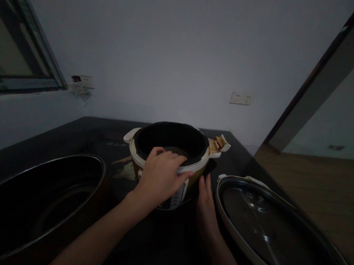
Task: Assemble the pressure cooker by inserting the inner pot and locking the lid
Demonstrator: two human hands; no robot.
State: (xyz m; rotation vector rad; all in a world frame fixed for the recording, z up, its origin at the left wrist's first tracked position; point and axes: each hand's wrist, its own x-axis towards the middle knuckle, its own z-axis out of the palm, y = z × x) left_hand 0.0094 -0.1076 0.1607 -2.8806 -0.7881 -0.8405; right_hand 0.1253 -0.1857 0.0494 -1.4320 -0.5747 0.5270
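An open electric cooker (172, 148) with a white rim and a dark hollow inside stands on the black counter (84, 135). My left hand (161, 177) rests over its near rim, fingers curled on the edge above the control panel. My right hand (207, 205) lies flat with fingers straight, pressed against the cooker's lower right side. Neither hand lifts anything.
A dark inner pot (39, 204) sits at the near left. The cooker's lid (273, 228) lies upside down at the near right. Wall sockets (240, 98) and a second set (81, 84) are on the walls; a window (18, 49) is at left. A wooden floor (319, 187) lies beyond the counter's right edge.
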